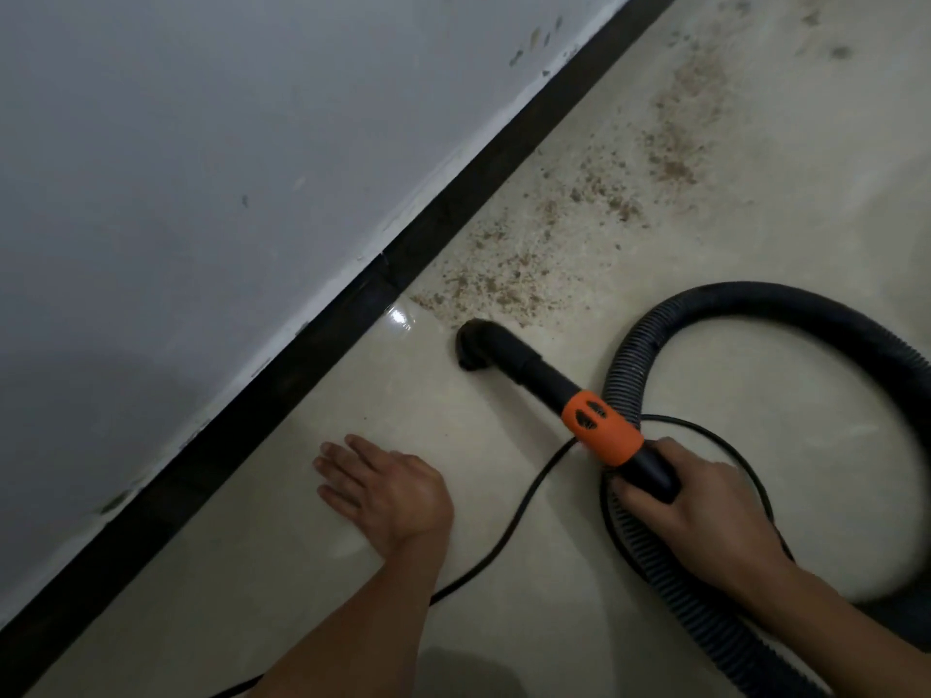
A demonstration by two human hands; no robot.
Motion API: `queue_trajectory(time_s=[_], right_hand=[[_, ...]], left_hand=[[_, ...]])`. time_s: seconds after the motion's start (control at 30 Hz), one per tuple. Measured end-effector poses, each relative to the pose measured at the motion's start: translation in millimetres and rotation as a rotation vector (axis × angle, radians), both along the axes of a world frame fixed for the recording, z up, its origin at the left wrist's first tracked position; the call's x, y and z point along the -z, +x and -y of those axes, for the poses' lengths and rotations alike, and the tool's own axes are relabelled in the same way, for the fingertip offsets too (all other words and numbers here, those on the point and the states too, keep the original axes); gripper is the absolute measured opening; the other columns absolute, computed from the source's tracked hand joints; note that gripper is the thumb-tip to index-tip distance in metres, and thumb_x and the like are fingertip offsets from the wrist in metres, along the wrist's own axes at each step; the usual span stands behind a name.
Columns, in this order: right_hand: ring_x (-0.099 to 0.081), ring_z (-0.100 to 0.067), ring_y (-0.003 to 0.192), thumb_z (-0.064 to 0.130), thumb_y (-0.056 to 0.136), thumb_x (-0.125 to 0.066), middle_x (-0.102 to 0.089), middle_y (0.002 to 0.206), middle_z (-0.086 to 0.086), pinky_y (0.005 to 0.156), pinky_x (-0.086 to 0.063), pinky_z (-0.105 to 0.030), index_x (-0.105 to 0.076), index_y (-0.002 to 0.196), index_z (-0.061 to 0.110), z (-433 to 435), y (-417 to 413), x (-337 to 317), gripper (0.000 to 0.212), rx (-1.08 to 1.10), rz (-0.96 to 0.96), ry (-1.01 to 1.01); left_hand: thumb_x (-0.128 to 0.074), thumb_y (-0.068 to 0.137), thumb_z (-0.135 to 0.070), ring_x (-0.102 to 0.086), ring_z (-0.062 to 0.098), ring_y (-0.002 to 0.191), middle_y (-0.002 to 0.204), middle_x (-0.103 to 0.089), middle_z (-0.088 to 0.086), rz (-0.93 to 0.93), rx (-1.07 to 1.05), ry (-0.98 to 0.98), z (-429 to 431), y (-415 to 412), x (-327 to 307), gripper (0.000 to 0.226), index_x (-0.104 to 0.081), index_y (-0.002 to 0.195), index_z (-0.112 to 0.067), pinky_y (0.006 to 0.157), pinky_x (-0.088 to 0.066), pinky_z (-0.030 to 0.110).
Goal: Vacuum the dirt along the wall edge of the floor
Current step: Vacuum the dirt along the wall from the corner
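Observation:
Brown dirt point(509, 279) lies scattered on the cream floor point(453, 425) in a band running up and right beside the black skirting point(347, 319) of the grey wall point(201, 168). A black vacuum nozzle point(476, 342) points down at the floor just below the near end of the dirt. Its black tube carries an orange collar point(602, 428). My right hand point(690, 501) grips the tube just behind the collar. My left hand point(383, 488) rests flat on the floor, fingers straight, left of the nozzle.
The ribbed black hose point(786, 304) loops round to the right of the nozzle and back under my right forearm. A thin black power cord point(509, 526) runs across the floor between my two arms. More dirt point(690, 123) lies farther up along the wall.

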State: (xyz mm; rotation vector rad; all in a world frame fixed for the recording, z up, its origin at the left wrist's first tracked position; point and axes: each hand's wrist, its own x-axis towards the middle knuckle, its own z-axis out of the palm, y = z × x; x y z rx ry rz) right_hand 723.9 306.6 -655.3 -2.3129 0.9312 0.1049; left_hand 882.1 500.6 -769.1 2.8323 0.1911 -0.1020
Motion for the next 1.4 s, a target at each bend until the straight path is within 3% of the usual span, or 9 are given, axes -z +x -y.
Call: queue_trajectory(time_s=[0.07, 0.17, 0.23, 0.37, 0.5, 0.63, 0.77, 1.17, 1.4], right_hand=[[-0.055, -0.009, 0.056, 0.042, 0.078, -0.072, -0.058, 0.060, 0.006, 0.052, -0.041, -0.033, -0.056, 0.079, 0.028, 11, 11, 3, 0.021, 0.076, 0.057, -0.013], [-0.054, -0.007, 0.052, 0.038, 0.077, -0.074, -0.055, 0.055, 0.006, 0.045, -0.036, -0.020, -0.053, 0.075, 0.029, 14, 18, 7, 0.023, -0.006, 0.059, -0.012], [-0.056, -0.005, 0.054, 0.036, 0.076, -0.075, -0.053, 0.050, 0.005, 0.045, -0.041, -0.021, -0.050, 0.070, 0.030, 16, 18, 7, 0.027, -0.050, 0.047, 0.014], [-0.055, -0.008, 0.053, 0.036, 0.078, -0.073, -0.058, 0.059, 0.005, 0.052, -0.047, -0.034, -0.055, 0.075, 0.025, 34, 31, 6, 0.021, -0.004, 0.073, 0.049], [-0.056, -0.007, 0.055, 0.042, 0.075, -0.067, -0.057, 0.056, 0.003, 0.045, -0.039, -0.022, -0.053, 0.072, 0.024, 40, 53, 7, 0.024, -0.094, 0.062, 0.124], [-0.055, -0.011, 0.052, 0.040, 0.077, -0.070, -0.056, 0.056, 0.002, 0.051, -0.042, -0.031, -0.055, 0.071, 0.021, 52, 78, 10, 0.026, -0.032, 0.116, 0.146], [-0.054, -0.010, 0.050, 0.042, 0.076, -0.071, -0.054, 0.053, 0.000, 0.047, -0.039, -0.028, -0.054, 0.068, 0.020, 49, 95, 14, 0.029, -0.119, 0.106, 0.195], [-0.054, -0.022, 0.047, 0.036, 0.078, -0.073, -0.056, 0.056, -0.005, 0.050, -0.048, -0.040, -0.059, 0.076, 0.016, 37, 105, 22, 0.025, -0.165, 0.127, 0.272], [-0.055, -0.010, 0.046, 0.041, 0.076, -0.073, -0.060, 0.057, -0.001, 0.049, -0.045, -0.030, -0.058, 0.073, 0.020, 20, 82, 19, 0.027, -0.373, 0.102, 0.192]], left_hand=[[-0.026, 0.091, -0.023, -0.028, 0.049, 0.140, 0.148, -0.031, 0.036, 0.012, -0.001, 0.019, 0, 0, 2, 0.061, -0.037, 0.141, 0.011, 0.114, -0.019, 0.059], [-0.030, 0.092, -0.021, -0.028, 0.048, 0.140, 0.148, -0.031, 0.035, 0.003, 0.000, 0.041, -1, 1, 3, 0.060, -0.037, 0.141, 0.010, 0.114, -0.019, 0.058], [-0.033, 0.092, -0.021, -0.029, 0.047, 0.140, 0.148, -0.032, 0.034, 0.008, -0.001, 0.061, -1, 1, 4, 0.058, -0.038, 0.141, 0.010, 0.114, -0.020, 0.057], [-0.032, 0.093, -0.021, -0.032, 0.046, 0.139, 0.148, -0.035, 0.033, 0.047, -0.012, 0.083, -2, 0, 5, 0.057, -0.041, 0.140, 0.009, 0.114, -0.022, 0.056], [-0.026, 0.094, -0.025, -0.033, 0.044, 0.139, 0.148, -0.035, 0.031, 0.056, -0.009, 0.110, -3, 0, 4, 0.059, -0.041, 0.141, 0.007, 0.115, -0.022, 0.054], [-0.025, 0.092, -0.027, -0.033, 0.043, 0.139, 0.149, -0.035, 0.030, 0.050, -0.015, 0.116, -3, 1, 3, 0.061, -0.041, 0.141, 0.006, 0.115, -0.022, 0.055], [-0.024, 0.092, -0.028, -0.033, 0.042, 0.139, 0.149, -0.036, 0.029, 0.028, -0.013, 0.120, -3, 0, 2, 0.062, -0.040, 0.142, 0.005, 0.115, -0.023, 0.056], [-0.024, 0.090, -0.028, -0.030, 0.043, 0.140, 0.150, -0.034, 0.029, -0.026, 0.017, 0.107, -3, -1, -3, 0.064, -0.040, 0.142, 0.006, 0.117, -0.019, 0.055], [-0.029, 0.101, -0.033, -0.005, 0.030, 0.150, 0.162, -0.010, 0.018, -0.078, 0.093, 0.101, -15, -5, -11, 0.062, -0.016, 0.153, -0.001, 0.121, 0.000, 0.044]])
